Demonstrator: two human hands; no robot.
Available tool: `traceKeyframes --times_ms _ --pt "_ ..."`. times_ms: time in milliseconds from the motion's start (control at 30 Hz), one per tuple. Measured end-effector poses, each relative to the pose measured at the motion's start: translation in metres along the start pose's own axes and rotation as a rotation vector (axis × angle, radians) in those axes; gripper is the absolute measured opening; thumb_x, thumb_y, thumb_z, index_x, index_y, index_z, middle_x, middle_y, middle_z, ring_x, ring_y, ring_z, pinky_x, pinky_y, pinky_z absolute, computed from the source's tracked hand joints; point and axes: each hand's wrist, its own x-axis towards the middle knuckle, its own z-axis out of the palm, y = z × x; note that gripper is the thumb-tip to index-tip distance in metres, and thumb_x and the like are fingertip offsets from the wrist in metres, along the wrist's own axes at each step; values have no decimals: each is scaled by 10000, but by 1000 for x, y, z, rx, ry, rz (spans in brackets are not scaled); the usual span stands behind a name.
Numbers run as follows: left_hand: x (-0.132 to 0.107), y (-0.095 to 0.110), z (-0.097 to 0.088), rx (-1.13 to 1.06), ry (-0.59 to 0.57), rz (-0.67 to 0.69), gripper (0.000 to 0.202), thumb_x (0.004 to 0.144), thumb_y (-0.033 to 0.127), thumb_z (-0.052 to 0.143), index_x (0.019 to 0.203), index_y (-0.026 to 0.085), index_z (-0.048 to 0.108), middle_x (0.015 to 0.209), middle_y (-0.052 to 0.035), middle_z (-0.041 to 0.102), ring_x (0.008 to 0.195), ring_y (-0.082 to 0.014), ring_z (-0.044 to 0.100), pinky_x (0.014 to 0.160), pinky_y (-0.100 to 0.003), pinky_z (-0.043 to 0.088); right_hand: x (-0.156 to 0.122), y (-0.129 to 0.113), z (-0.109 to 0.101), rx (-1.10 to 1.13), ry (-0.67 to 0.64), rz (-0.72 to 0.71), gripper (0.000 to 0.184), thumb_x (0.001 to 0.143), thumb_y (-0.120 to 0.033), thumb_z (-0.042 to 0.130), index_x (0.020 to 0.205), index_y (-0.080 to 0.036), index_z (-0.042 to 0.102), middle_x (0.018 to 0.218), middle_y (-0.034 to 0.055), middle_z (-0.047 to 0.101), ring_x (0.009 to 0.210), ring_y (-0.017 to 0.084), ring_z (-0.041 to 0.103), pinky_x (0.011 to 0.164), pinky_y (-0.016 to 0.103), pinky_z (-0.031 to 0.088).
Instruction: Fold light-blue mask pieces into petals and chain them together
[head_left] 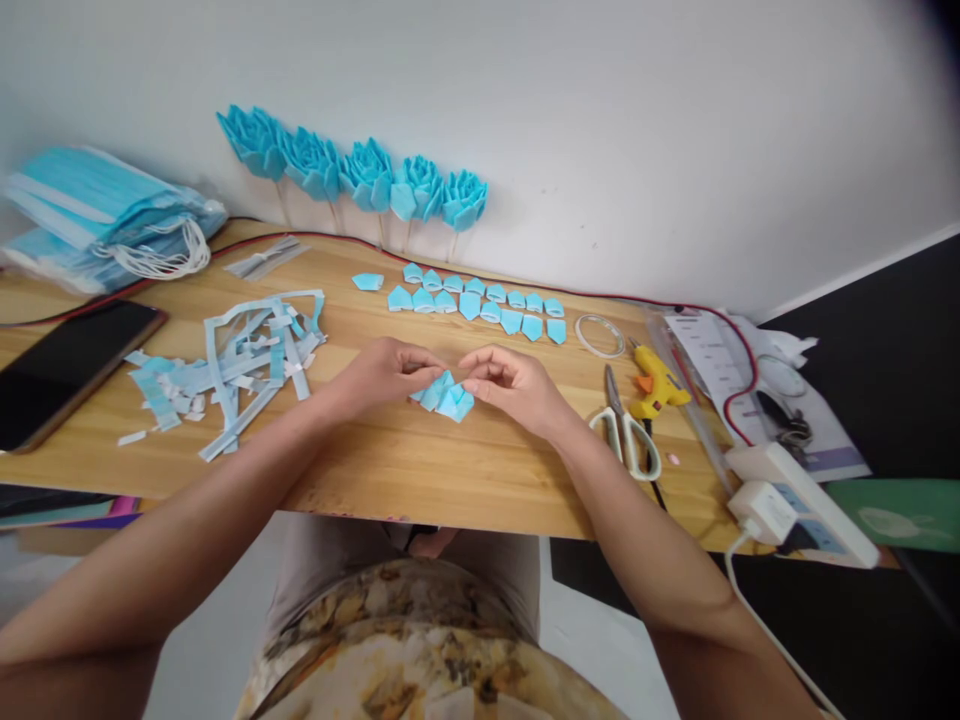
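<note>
Between my two hands is a blue folded petal piece, made of mask-like fabric with pointed lower edges; it may be more than one piece. My left hand pinches its left side between thumb and fingers. At the right edge, my right hand grips it with thumb and forefinger. Beyond the hands, small blue folded petals lie in two rows on the wooden table. A single petal rests apart at their left end.
Blue fabric flowers on sticks lean against the wall. Left are stacked face masks, a phone and fabric scraps. Right are a clear ring, scissors, a yellow glue gun and a power strip.
</note>
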Motion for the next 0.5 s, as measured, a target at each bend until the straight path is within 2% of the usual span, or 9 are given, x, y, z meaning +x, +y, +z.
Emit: traceKeyframes --times_ms 200,500 --pt "0 0 1 17 11 -3 282 815 366 530 831 181 741 672 13 676 592 -129 541 537 -221 376 0 -2 0 48 -20 5 267 786 -357 666 1003 -205 637 783 -4 654 661 103 567 624 236 427" --pt "-1 4 1 5 0 5 293 820 348 514 848 154 731 645 21 631 565 -101 481 514 -198 335 2 2 2 -42 11 -11 230 790 -319 654 982 -192 645 779 -2 649 675 109 569 642 245 432"
